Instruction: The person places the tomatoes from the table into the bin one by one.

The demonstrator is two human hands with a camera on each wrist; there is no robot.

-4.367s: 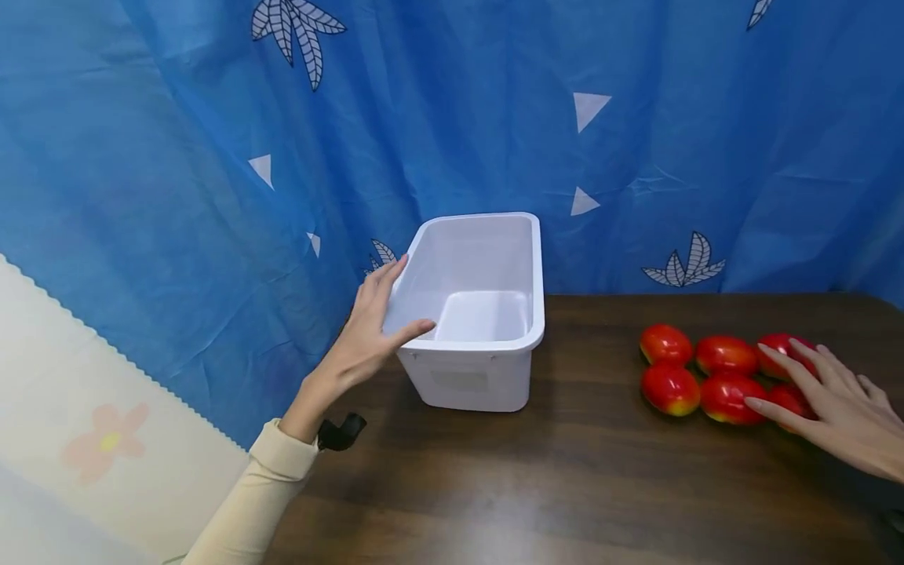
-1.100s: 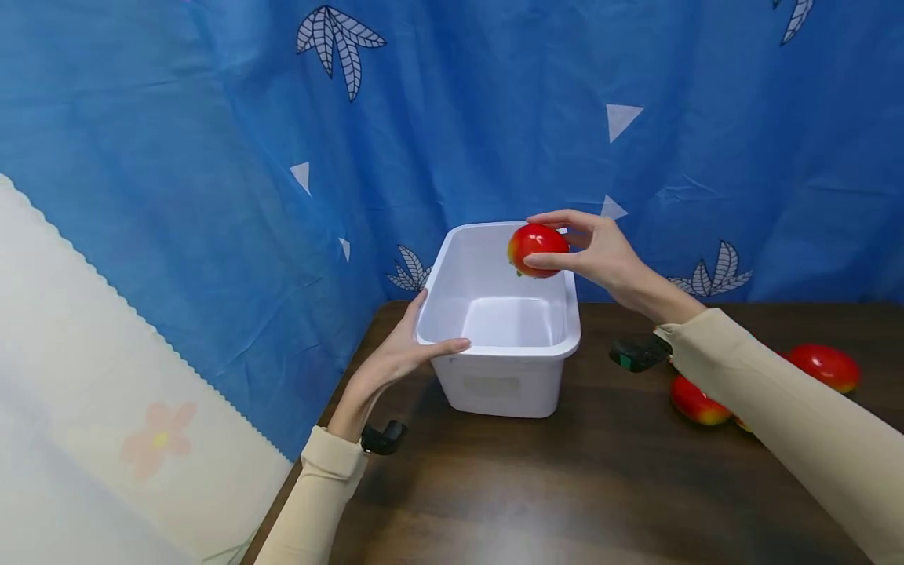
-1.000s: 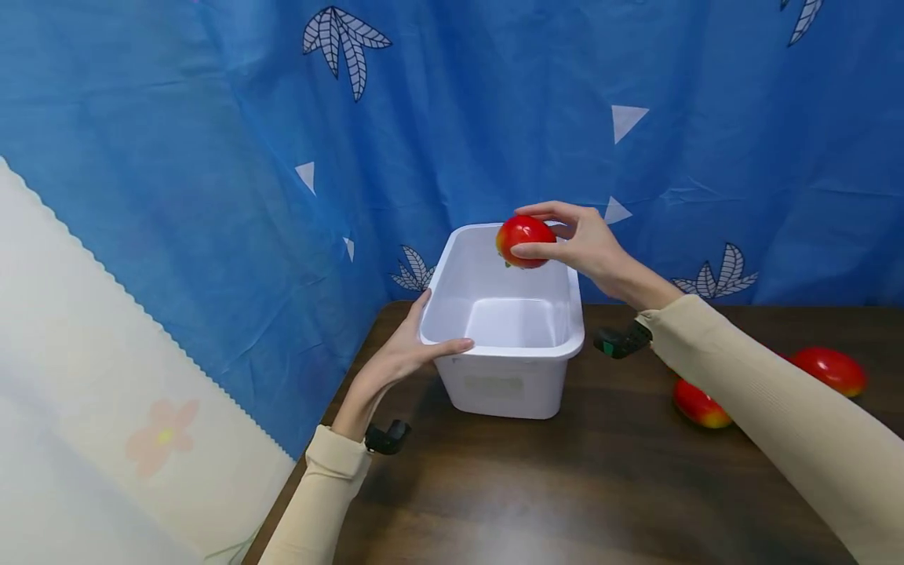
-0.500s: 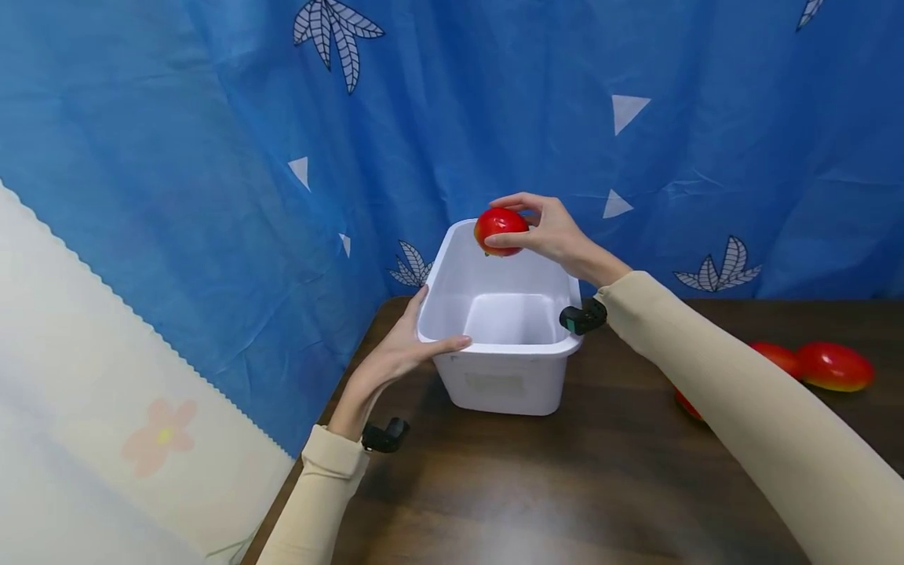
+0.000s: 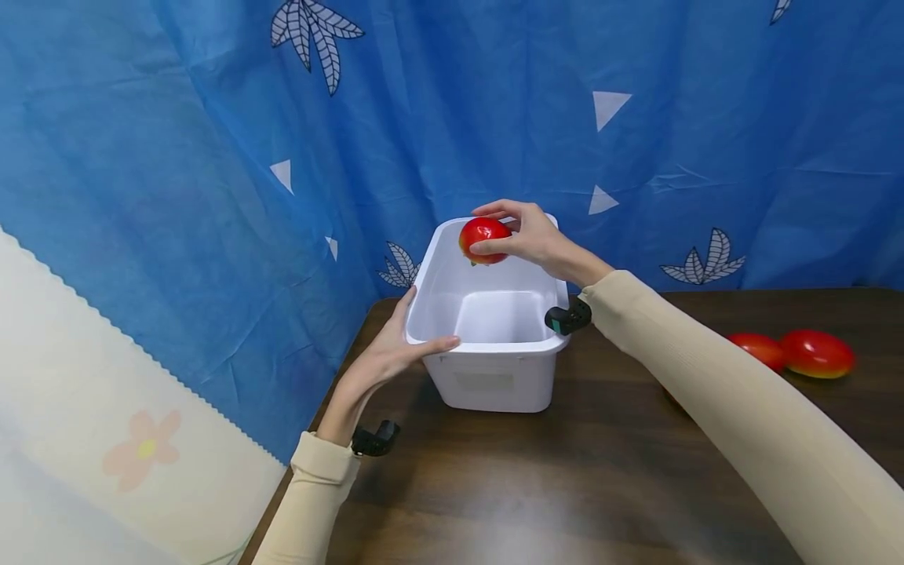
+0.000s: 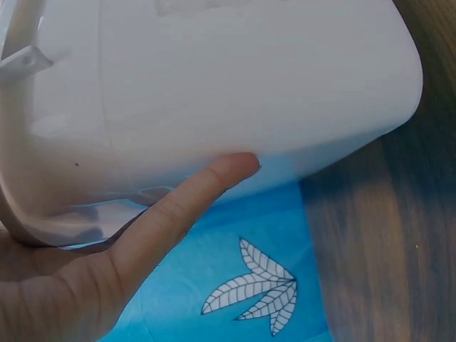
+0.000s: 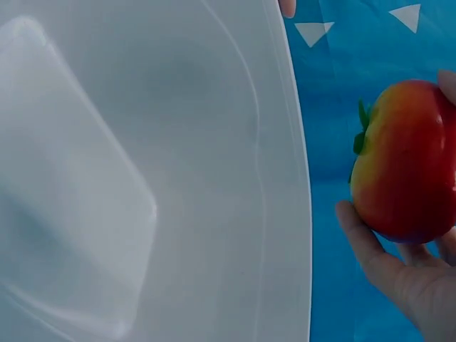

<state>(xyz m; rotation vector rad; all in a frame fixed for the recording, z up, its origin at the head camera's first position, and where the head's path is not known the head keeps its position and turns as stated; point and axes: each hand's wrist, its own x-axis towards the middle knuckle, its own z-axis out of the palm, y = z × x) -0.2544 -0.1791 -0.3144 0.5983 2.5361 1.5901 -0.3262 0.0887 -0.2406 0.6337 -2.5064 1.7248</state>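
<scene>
In the head view my right hand (image 5: 533, 234) pinches a red, glossy tomato (image 5: 483, 239) between thumb and fingers. It is held up over the far left part of a white plastic bin (image 5: 504, 380). The right wrist view shows the tomato (image 7: 406, 164) yellowing toward its green leafy top, with fingers (image 7: 385, 274) beneath. My left hand (image 5: 384, 353) grips the bin's near left corner, thumb along the front rim and fingers on the left side. Seen from the left wrist, one finger (image 6: 185, 203) lies stretched against the outer wall. No tomato shows on the bin's visible floor.
More red tomatoes (image 5: 818, 353) lie on the dark wooden table (image 5: 600, 471) at the right, partly hidden by my right sleeve (image 5: 706, 377). A blue patterned curtain (image 5: 494, 102) hangs close behind the bin. Black cameras (image 5: 568, 316) sit on both wrists.
From the group of tomatoes at the right, my right hand has lifted one and carried it left over the bin, shifting slightly further left lately. My left hand stays at the corner.
</scene>
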